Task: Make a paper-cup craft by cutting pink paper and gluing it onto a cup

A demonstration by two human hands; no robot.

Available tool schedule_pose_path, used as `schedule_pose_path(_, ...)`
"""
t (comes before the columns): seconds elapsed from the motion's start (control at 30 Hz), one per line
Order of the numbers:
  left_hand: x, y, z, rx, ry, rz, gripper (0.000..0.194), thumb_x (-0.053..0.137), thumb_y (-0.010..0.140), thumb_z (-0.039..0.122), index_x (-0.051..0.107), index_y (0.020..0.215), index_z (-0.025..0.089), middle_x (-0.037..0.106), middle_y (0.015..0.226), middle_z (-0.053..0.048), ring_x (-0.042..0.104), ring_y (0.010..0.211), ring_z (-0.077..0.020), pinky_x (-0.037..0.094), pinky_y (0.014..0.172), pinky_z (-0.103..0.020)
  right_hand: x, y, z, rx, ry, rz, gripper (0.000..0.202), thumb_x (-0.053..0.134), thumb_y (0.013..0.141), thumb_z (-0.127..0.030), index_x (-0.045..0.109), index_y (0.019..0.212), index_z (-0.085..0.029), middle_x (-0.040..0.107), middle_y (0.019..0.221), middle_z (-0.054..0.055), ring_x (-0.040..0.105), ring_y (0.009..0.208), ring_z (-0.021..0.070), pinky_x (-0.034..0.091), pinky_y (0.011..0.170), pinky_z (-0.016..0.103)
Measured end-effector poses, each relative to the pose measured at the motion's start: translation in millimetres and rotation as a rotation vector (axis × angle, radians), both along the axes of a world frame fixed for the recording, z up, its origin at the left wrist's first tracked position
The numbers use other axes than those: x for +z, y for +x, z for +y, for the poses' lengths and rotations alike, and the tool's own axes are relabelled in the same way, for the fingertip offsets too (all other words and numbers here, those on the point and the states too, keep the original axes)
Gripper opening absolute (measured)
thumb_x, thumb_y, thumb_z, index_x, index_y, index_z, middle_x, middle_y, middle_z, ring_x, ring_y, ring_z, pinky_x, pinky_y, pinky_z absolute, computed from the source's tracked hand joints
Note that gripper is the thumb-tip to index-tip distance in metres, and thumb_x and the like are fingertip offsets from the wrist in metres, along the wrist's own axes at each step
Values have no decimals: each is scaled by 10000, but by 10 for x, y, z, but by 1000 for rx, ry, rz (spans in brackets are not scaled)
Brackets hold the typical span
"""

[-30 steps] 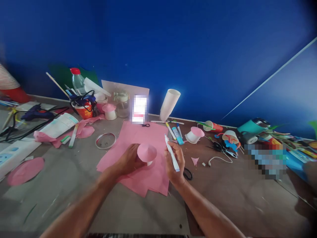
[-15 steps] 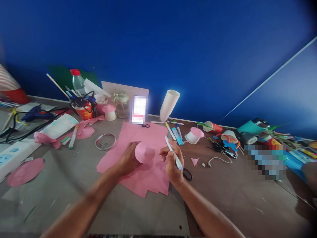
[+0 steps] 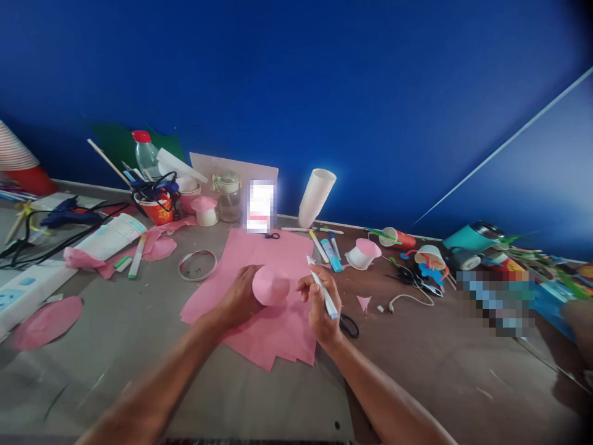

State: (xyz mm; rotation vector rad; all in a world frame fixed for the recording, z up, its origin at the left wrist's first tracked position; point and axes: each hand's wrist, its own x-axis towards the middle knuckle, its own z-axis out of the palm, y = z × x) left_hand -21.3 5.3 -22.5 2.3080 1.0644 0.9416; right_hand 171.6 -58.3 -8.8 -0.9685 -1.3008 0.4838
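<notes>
Midway between the tabletop's (image 3: 278,405) near and back edges, our left hand (image 3: 241,289) grips the pink cone (image 3: 271,285), its fingers at the left side, tips hidden; our right hand's (image 3: 320,303) fingers pinch a white marker (image 3: 328,301), apart from the cone.

Paper cone (image 3: 271,286): pink, shallow, round-edged; held at its left side by the left hand (image 3: 241,290), upper surface tilted toward the camera. Underside hidden from view. Marker (image 3: 327,300): slim, white, pale lavender rear end; held diagonally in the right hand (image 3: 323,312), narrow tip directed forward. Cone and marker are apart.
</notes>
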Motion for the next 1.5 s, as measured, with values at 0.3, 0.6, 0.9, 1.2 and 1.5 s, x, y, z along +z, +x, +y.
schedule_pose_path(0.3, -36, 39, -9, 59, -85, -69, 570, 752, 655, 303, 554, 1169, 155, 657, 1153, -145, 629, 1060, -331, 539, 894, -465, -1, 1, 2, 20, -32, -23, 295, 415, 996, -393, 517, 1215, -224, 632, 773, 1, 507, 568, 119, 467, 568, 285)
schedule_pose_path(0.6, -75, 12, 11, 38, -182, -38, 561, 719, 715, 315, 533, 1224, 169, 641, 1191, -139, 622, 1071, -306, 528, 894, -465, -20, 12, 12, 28, -71, -77, 307, 414, 994, -395, 513, 1223, -217, 641, 815, 24, 563, 666, 151, 488, 621, 311)
schedule_pose_path(0.9, -9, 33, -8, 39, -208, -9, 490, 703, 738, 344, 568, 1178, 177, 643, 1191, -132, 625, 1055, -300, 536, 876, -451, -25, -2, 21, 10, -72, -49, 313, 416, 992, -409, 512, 1228, -229, 640, 828, 17, 575, 683, 145, 500, 633, 304)
schedule_pose_path(1.2, -7, 42, -24, 58, -179, -32, 463, 701, 744, 351, 581, 1157, 180, 653, 1188, -129, 628, 1062, -299, 527, 898, -448, -39, 6, 15, 16, -52, -80, 294, 409, 999, -386, 512, 1226, -230, 637, 810, 13, 556, 639, 133, 493, 615, 297)
schedule_pose_path(1.5, -28, 22, -2, 22, -212, -35, 479, 703, 748, 330, 556, 1178, 177, 655, 1171, -124, 629, 1041, -288, 531, 875, -446, 31, -10, -76, -18, 197, -441, 367, 450, 951, -254, 451, 1317, -241, 627, 993, 77, 593, 845, 210, 522, 795, 429)
